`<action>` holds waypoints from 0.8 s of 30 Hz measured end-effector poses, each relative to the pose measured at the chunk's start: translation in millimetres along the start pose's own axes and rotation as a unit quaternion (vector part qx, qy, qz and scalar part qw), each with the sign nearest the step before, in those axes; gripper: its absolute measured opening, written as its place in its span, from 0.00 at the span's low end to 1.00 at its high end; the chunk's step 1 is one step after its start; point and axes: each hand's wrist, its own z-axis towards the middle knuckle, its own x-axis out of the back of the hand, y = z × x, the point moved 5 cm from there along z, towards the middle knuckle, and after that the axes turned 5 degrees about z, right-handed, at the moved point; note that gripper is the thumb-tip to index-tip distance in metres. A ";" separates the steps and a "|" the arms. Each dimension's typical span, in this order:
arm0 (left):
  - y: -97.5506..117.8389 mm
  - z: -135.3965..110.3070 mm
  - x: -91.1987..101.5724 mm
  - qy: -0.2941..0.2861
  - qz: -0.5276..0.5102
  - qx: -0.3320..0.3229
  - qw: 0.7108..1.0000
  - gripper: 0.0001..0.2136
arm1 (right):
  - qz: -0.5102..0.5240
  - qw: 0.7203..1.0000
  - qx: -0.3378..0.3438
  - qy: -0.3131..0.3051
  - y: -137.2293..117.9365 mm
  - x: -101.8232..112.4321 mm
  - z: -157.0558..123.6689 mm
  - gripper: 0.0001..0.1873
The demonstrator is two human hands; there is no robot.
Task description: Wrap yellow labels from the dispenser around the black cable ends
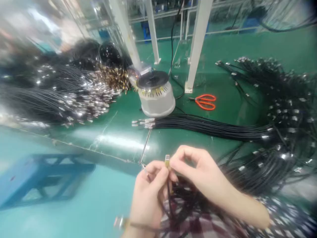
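Head view, only one. Small metal connector (167,159) with a yellow band below its tip is held up in front of the body, near the table edge. It's pinched in the left hand (151,191), thumb and forefinger clamped at its lower end, probably so the tip is left exposed and steady. Black cable (169,198) is let hang below the grip, likely to keep slack out of the way. Right hand (203,168) is brought in from the other side, thumb tip at the yellow band, forefinger curled close; whether anything is clamped there can't be told. A second cable end (120,222) is seen by the left wrist, its lead run across it.

White round device (158,100), black disc on top and yellow bits around its rim, is set straight ahead, presumably for easy reach. Straight black cable bundle (210,125) is laid across the green tabletop (195,145) just in front of it, metal ends grouped on the left, maybe so they're kept aligned. Orange-handled snips (206,101) are parked beyond the bundle, handles to the right, apparently to suit the right hand. Loose cables are heaped on both sides: left heap (61,89), right heap (284,115), seemingly to keep the middle workable.
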 end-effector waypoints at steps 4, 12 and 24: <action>-5.2 0.0 -2.6 -0.015 -0.012 -0.001 1.000 0.13 | 0.011 1.000 0.005 -0.014 1.9 -0.4 2.5 0.12; -4.7 -0.2 -9.1 -0.047 -0.031 0.017 0.998 0.13 | 0.040 0.998 -0.005 -0.053 11.2 -3.1 5.1 0.11; 0.3 -5.3 -3.3 -0.007 0.004 -0.011 1.000 0.18 | 0.000 0.999 0.008 -0.049 2.4 -2.7 3.7 0.15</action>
